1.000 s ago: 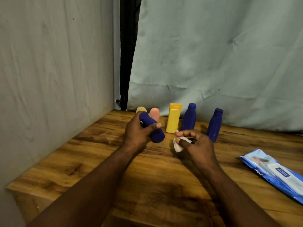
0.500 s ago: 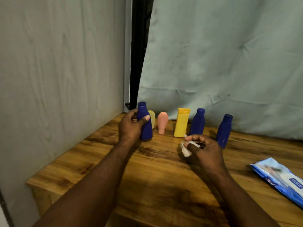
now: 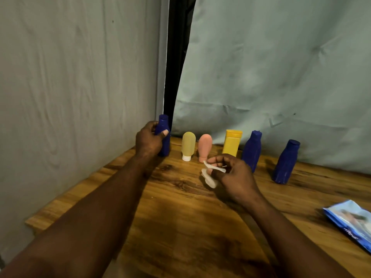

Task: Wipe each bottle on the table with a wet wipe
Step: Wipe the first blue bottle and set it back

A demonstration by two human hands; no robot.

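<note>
My left hand (image 3: 149,139) grips a dark blue bottle (image 3: 165,144) that stands upright at the far left end of the row, near the wall. My right hand (image 3: 232,175) pinches a crumpled white wet wipe (image 3: 209,178) above the wooden table (image 3: 180,227), in front of the row. To the right of the held bottle stand a pale yellow tube (image 3: 188,145) on its white cap, a pink tube (image 3: 205,147), a yellow bottle (image 3: 231,143) and two more dark blue bottles (image 3: 252,149) (image 3: 286,161).
A blue pack of wet wipes (image 3: 350,221) lies at the table's right edge. A grey wall (image 3: 80,97) closes the left side and a pale green cloth (image 3: 281,77) hangs behind the bottles. The table's left edge is near my left forearm.
My left hand has carried the blue bottle from a tilted hold in front of the row to an upright stand at the row's far left. My right hand kept the wipe.
</note>
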